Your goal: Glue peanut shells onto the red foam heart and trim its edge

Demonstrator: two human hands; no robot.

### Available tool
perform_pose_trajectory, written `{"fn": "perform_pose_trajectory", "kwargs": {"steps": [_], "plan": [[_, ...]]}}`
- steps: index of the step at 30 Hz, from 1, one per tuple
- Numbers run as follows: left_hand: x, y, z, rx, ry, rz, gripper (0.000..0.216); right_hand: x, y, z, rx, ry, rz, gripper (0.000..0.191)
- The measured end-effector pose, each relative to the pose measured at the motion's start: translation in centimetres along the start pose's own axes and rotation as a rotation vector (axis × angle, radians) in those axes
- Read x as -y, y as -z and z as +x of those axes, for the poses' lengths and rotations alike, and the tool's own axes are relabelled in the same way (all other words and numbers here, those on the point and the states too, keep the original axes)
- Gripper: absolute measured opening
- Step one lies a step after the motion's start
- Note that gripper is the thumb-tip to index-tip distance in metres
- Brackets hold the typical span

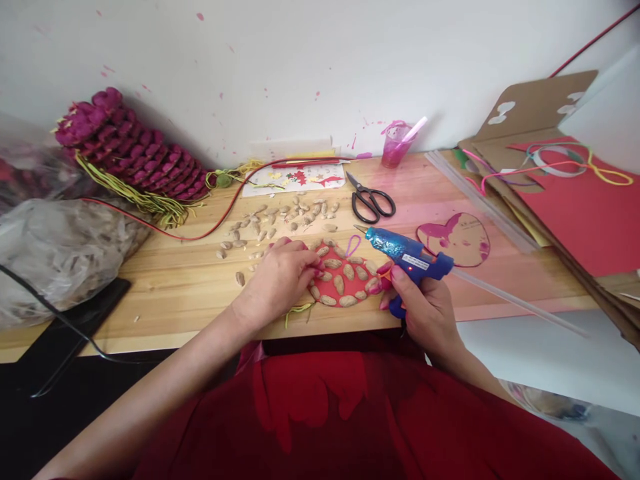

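My right hand [423, 303] is wrapped round a blue hot glue gun [407, 255], whose nozzle points up and to the left; a long clear glue stick [520, 303] sticks out of its back. My left hand [280, 277] bends its fingers at the left edge of a red cutout [333, 281] covered with several peanuts; what the fingertips hold, if anything, is hidden. A small purple loop [353, 245] rises from the cutout's top edge. Yellow-green threads [300, 309] lie below its left side. Loose peanuts [273, 217] are scattered behind my left hand.
Black scissors [370, 200] lie behind the glue gun. A plastic cup [395, 145] with pink paint stands by the wall. To the right are a heart-shaped cutout [454, 239] and red card [585, 207]. A purple bundle [135, 147], plastic bag [60, 253] and red cord [235, 193] are left.
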State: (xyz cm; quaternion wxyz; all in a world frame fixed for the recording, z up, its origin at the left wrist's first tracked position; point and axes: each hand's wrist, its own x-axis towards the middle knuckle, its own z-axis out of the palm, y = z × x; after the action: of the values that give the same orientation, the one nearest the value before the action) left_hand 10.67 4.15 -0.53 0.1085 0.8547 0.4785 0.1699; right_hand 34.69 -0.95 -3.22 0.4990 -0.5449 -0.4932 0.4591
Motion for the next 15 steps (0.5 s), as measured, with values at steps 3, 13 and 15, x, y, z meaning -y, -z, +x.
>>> {"fn": "perform_pose_trajectory", "kwargs": {"steps": [3,13,15], "plan": [[0.24,-0.19,-0.01,-0.002,-0.003,-0.027,0.022,0.03,-0.03,-0.01,0.002,-0.010,0.007,0.041],[0.12,-0.12,0.09,0.018,0.038,-0.014,0.024,0.24,-0.07,0.01,0.003,-0.008,-0.006,0.041],[0.02,-0.10,0.09,0.021,0.042,-0.009,0.023,0.23,-0.01,-0.03,0.001,-0.004,-0.008,0.040]]}}
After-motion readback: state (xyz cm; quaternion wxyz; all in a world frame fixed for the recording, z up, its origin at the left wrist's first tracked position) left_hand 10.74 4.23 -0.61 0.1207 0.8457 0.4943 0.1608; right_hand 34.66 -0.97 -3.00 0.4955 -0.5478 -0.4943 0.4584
